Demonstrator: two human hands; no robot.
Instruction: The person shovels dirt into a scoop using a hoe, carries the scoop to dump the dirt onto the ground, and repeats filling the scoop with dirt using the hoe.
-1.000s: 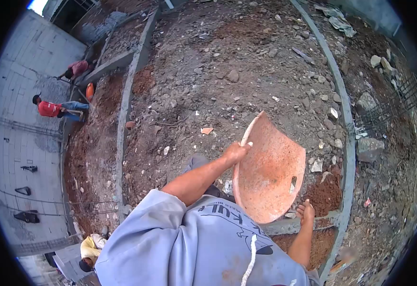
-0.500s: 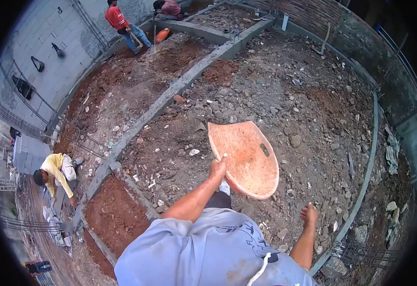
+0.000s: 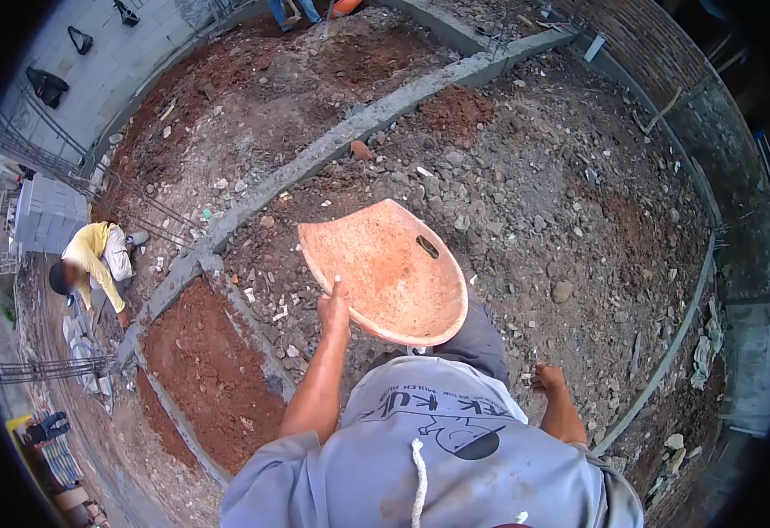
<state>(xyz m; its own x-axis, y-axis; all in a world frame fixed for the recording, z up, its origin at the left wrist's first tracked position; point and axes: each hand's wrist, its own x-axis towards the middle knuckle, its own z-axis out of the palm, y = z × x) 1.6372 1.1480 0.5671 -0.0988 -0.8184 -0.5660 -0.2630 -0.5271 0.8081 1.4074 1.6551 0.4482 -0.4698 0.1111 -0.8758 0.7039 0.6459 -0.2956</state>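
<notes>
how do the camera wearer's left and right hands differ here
The left hand grips the rim of the orange scoop; the right hand holds nothing that shows. The left hand's thumb points up at the rim, while the right hand's fingers look curled. Both hands are bare.

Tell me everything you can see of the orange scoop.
The orange scoop is a shallow, curved shell, plastic by its look, with a paler rim and reddish-brown smears inside. One end is open and nearly straight; the other is rounded. A dark oblong slot pierces it near the right rim. The left hand grips its left edge, holding it hollow side up. Whether its rounded end touches the trouser leg is unclear.
</notes>
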